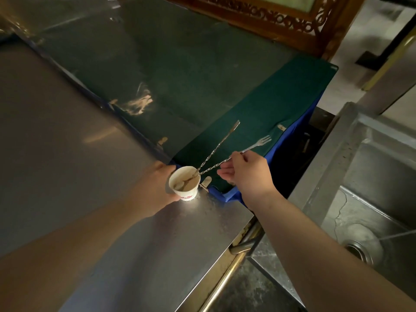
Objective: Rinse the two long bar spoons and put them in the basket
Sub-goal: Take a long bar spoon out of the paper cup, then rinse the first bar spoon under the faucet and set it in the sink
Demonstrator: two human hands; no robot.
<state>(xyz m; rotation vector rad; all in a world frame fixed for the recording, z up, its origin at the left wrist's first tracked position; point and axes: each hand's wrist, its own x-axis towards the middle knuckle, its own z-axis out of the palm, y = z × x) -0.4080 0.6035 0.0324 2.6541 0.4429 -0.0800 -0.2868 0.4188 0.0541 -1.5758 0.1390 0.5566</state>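
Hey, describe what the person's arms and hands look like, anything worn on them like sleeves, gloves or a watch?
Both forearms are bare all the way to the bottom edge of the picture, with no sleeve showing. The left hand and the right hand wear no gloves. No watch, bracelet or ring is visible on either.

Two spoons [216,152] in cup [185,188], sink [382,199] right

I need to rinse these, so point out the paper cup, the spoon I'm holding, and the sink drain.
paper cup [188,194]: head view, outer wall.
held bar spoon [256,145]: head view, shaft below fork end.
sink drain [358,252]: head view, strainer.
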